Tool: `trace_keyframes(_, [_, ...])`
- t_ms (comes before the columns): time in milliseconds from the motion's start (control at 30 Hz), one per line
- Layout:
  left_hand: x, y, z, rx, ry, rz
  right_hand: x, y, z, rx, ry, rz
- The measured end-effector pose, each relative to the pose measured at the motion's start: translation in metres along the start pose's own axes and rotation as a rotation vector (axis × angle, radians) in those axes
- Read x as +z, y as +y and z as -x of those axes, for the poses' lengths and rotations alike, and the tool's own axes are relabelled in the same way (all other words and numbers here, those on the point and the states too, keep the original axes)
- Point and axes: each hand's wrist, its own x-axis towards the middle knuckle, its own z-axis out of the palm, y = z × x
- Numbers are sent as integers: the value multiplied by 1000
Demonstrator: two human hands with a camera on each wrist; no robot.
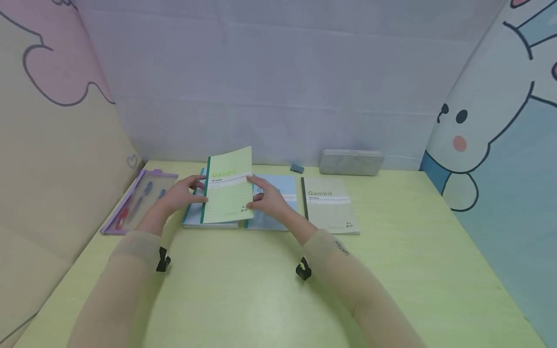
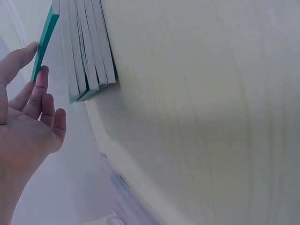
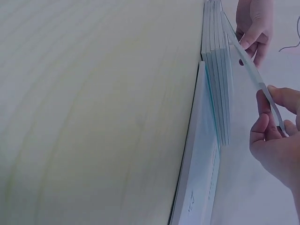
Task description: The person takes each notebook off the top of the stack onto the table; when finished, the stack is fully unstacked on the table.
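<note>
A pale green "Gambit" notebook (image 1: 228, 193) with a dark green spine is held up, slightly tilted, between both hands. My left hand (image 1: 179, 194) pinches it at the spine, thumb on the front cover and fingers behind. At the opposite edge, my right hand (image 1: 271, 199) pinches it between thumb and fingers. Below it lies a stack of several notebooks (image 3: 218, 93), mostly covered by the green one in the head view. Beside the stack, a blue notebook (image 1: 264, 222) lies partly behind my right hand.
Farther right lies a grey notebook (image 1: 331, 209) with a black spine. Behind are a small dark blue eraser (image 1: 297, 168) and a grey case (image 1: 351, 163) by the back wall. A purple-edged clear pouch (image 1: 140, 200) with pens sits at the left table edge.
</note>
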Motion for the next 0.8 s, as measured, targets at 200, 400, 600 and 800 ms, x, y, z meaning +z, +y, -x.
trace_keyframes(200, [4,16,-3,20,34,-14,-17,-5,3,-11,52,-2])
trace_keyframes(400, [4,36,-10,110,86,-8,-43,-13,6,-33,127,-19])
trace_keyframes(600, [6,69,-12,176,83,-15,-74,-19,12,-64,157,33])
trace_keyframes(800, [12,101,-17,221,67,-10,-107,-22,25,-54,122,71])
